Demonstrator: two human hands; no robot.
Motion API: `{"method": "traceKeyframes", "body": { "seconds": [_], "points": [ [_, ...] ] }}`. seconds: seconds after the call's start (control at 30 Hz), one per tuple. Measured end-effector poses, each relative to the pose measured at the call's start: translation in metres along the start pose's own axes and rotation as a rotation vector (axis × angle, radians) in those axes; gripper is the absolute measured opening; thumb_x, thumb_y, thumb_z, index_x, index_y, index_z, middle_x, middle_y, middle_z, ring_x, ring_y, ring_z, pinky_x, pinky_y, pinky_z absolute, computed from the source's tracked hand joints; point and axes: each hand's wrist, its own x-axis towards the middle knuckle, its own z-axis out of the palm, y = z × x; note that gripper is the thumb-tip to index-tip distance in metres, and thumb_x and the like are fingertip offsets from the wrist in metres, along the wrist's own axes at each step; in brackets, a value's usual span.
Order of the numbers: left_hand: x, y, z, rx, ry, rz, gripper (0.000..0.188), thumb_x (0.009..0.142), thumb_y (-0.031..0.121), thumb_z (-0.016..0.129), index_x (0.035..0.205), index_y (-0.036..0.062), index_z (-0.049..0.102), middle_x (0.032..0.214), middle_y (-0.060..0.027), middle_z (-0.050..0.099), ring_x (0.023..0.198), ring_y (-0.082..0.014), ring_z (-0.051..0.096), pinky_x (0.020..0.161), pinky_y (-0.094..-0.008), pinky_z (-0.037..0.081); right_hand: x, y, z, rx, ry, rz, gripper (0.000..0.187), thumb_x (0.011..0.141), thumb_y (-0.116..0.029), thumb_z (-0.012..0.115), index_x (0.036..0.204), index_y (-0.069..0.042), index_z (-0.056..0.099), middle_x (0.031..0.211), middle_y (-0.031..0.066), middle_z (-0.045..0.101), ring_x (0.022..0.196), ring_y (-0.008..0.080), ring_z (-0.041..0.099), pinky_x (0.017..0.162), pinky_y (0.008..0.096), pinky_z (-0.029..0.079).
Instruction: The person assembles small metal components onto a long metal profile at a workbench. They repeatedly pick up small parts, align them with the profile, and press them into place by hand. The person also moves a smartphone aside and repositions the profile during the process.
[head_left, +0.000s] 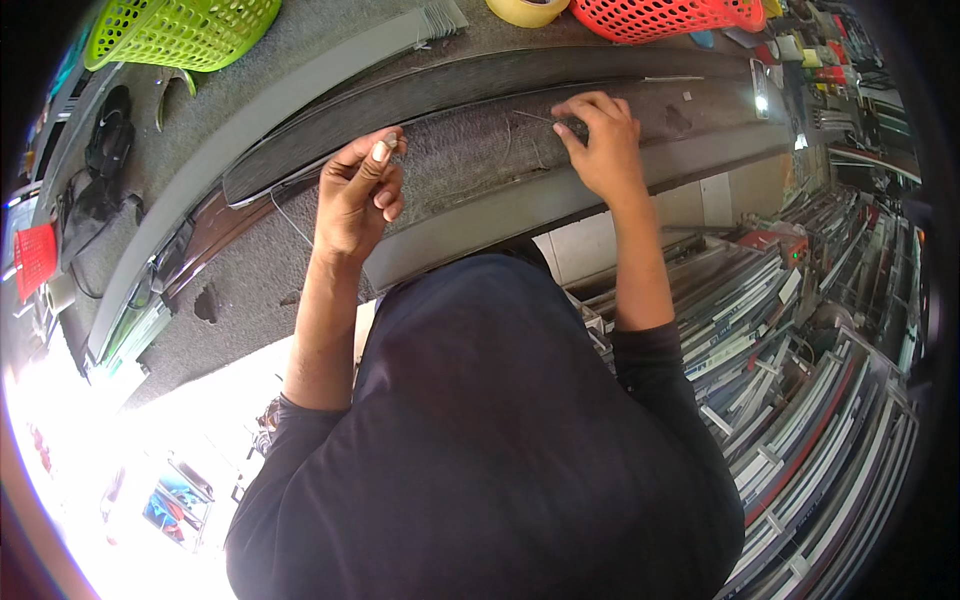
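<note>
Above the worktop, my left hand [358,190] is closed, its thumb and forefinger pinching a small pale piece [392,140] too small to name. To the right, my right hand [605,145] curls its fingers around something dark [575,128] that I cannot make out. A thin cord [533,116] runs leftward from its fingertips over the dark carpeted worktop [470,150]. Just beyond both hands lies a long dark grey slatted strip [330,125], its near end beside my left wrist. Another thin cord [290,220] trails near that wrist.
Along the back stand a green basket [185,35], a yellow tape roll [528,10] and a red basket [665,15]. Dark cables [105,150] lie at the left. Long profiles [820,440] fill a rack at right. A grey rail [480,225] borders the worktop's near edge.
</note>
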Motion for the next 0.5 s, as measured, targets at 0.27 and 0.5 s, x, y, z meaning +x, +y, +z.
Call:
{"method": "traceKeyframes", "body": {
  "seconds": [0.27,0.5],
  "points": [
    [-0.003,-0.021,0.012,-0.381,-0.095,-0.144,0.031,0.118,0.022,0.075,0.147,0.0092,0.078,0.135,-0.0046,0.081,0.063,-0.0028,0.044,0.053,-0.0187,0.041,-0.019,-0.045,0.059,0.165,-0.034,0.187,0.022,0.093,-0.022,0.093,0.107,-0.010,0.082,0.110,0.0097,0.077,0.108,0.0367,0.074,0.099,0.0538,0.055],
    [0.000,-0.022,0.010,-0.383,-0.105,-0.180,0.030,0.118,0.022,0.075,0.145,0.0086,0.078,0.136,-0.0054,0.080,0.063,-0.0030,0.044,0.053,-0.0189,0.041,-0.020,-0.055,0.066,0.210,-0.049,0.171,0.015,0.098,-0.009,0.085,0.110,-0.004,0.079,0.109,0.0140,0.075,0.107,0.0391,0.073,0.098,0.0548,0.056]
  ]
}}
